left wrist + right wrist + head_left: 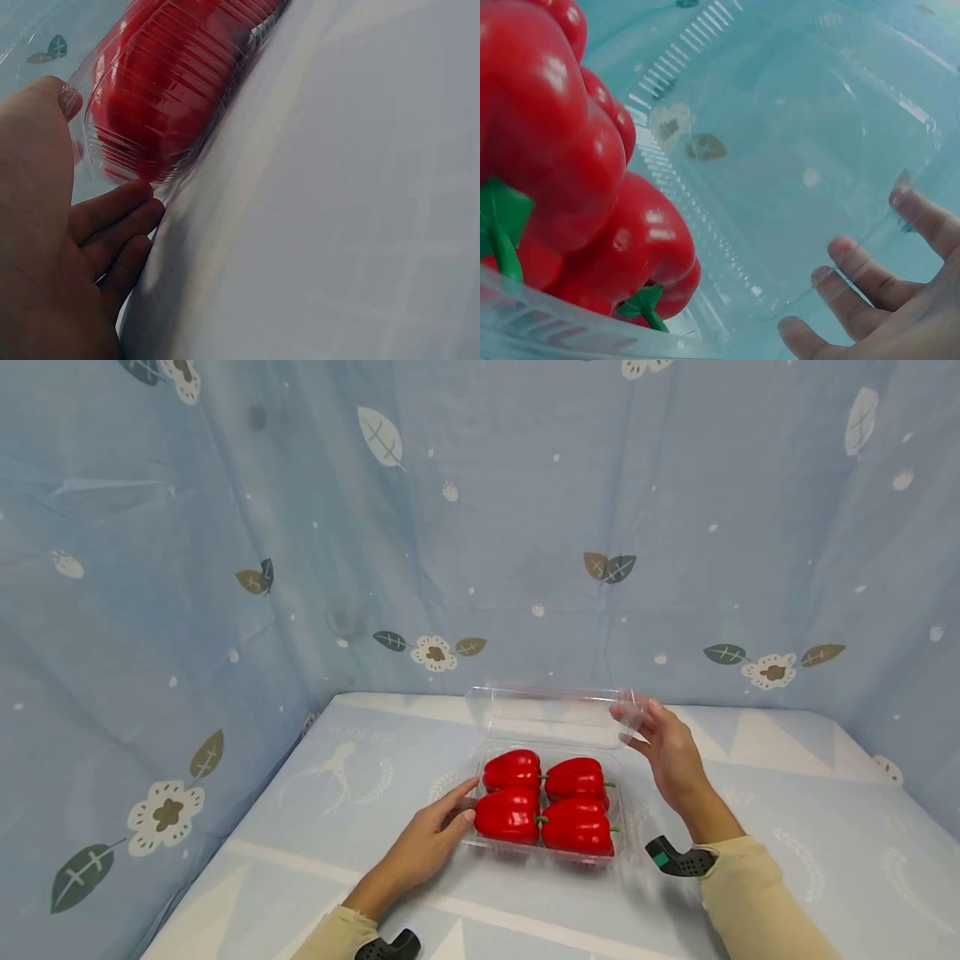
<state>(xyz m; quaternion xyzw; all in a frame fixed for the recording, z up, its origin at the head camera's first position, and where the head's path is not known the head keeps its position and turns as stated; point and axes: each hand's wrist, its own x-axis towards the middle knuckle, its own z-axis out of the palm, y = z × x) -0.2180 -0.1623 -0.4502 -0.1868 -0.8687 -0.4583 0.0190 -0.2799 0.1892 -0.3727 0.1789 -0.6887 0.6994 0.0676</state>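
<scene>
clear plastic is what both hands meet: the right hand [670, 752] has its fingertips [855, 259] on the outer edge of the raised lid [551, 714] of a clamshell box, fingers mostly extended and only lightly bent, thumb underneath in the head view, so the lid stands tilted up and back from its hinge at the far side. whether the thumb truly pinches the rim or only props it i cannot tell. the left hand [433, 837] lies flat and relaxed on the table, its fingers [120, 214] touching the near left wall of the box tray [480, 839] and its thumb up against the ribbed side, pressing rather than gripping. inside the tray sit four red bell peppers [547, 802] in two rows of two, packed touching one another, green stems [502, 225] pointing toward the right side. the box rests near the middle of the table, which is covered with a pale blue cloth [787, 793] printed with white shapes. both forearms wear beige sleeves [757, 893], each with a black wrist mount [678, 858] near the cuff. behind and to the left hangs a blue curtain [225, 568] patterned with flowers and leaves.
</scene>
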